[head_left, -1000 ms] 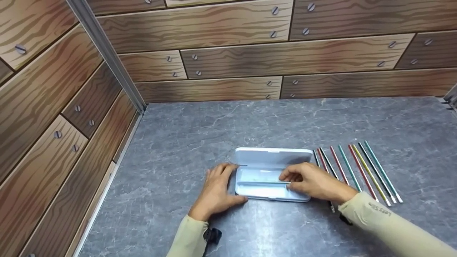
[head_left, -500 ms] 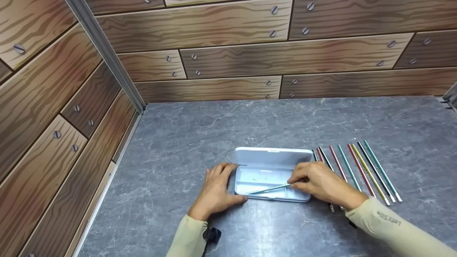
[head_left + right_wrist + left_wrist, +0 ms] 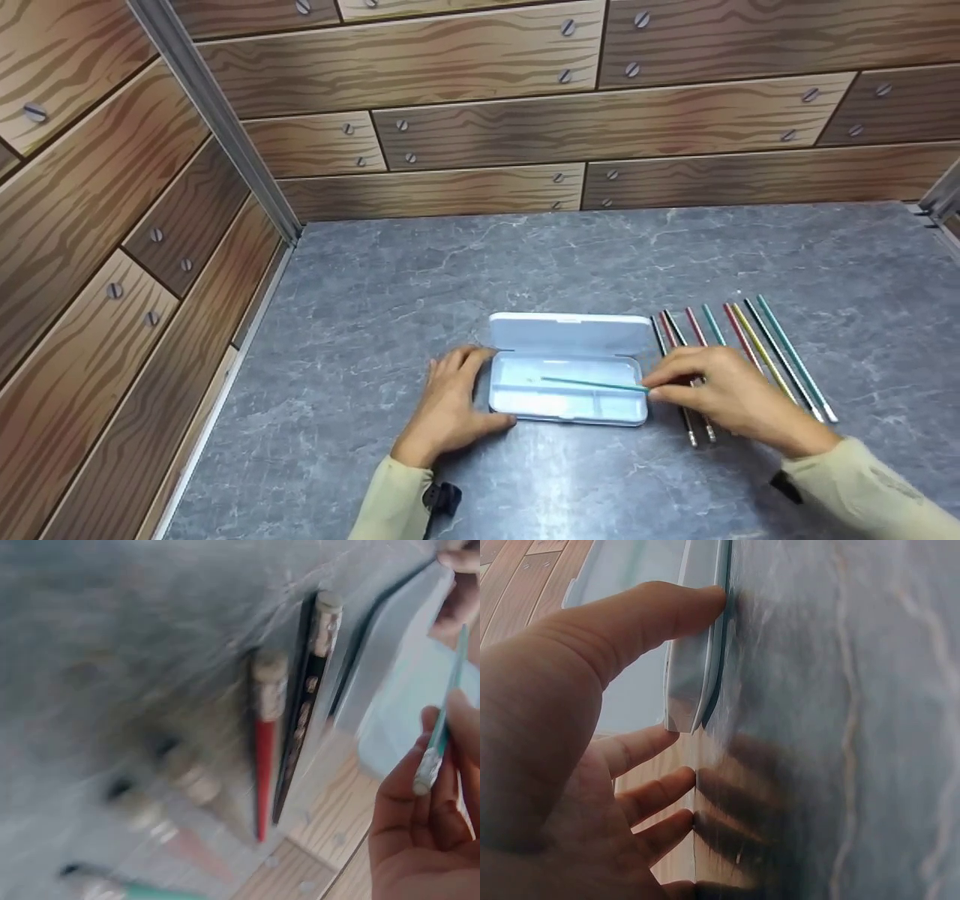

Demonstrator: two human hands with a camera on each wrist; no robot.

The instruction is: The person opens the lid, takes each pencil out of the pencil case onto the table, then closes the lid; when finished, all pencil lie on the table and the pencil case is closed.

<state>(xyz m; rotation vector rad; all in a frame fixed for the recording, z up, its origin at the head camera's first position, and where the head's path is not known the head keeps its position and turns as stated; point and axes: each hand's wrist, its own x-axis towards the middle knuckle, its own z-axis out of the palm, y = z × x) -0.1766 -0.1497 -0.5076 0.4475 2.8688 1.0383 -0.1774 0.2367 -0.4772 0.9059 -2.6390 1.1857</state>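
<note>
My left hand (image 3: 448,409) lies at the left end of a pale pencil case (image 3: 570,334), whose lid stands raised at the back. In the left wrist view the thumb (image 3: 660,611) presses the front wall of the case, while the other fingers, fairly straight, touch its corner and the table. My right hand (image 3: 727,394) pinches a green pencil (image 3: 589,384) near its eraser end. That pencil hangs nearly level over the case's compartments and points left. In the right wrist view the silvery ferrule of the green pencil (image 3: 427,769) shows beyond the fingers.
To the right of the case lie several pencils in a loose row, among them a yellow pencil (image 3: 772,352), a black pencil (image 3: 301,712) and a red pencil (image 3: 265,772). Wood-patterned walls (image 3: 480,127) bound the grey marbled table (image 3: 360,300) at the back and left.
My right hand has moved right, drawing the green pencil up from the case; its tip has swung from the front compartment toward the middle. The left hand stays at the case.
</note>
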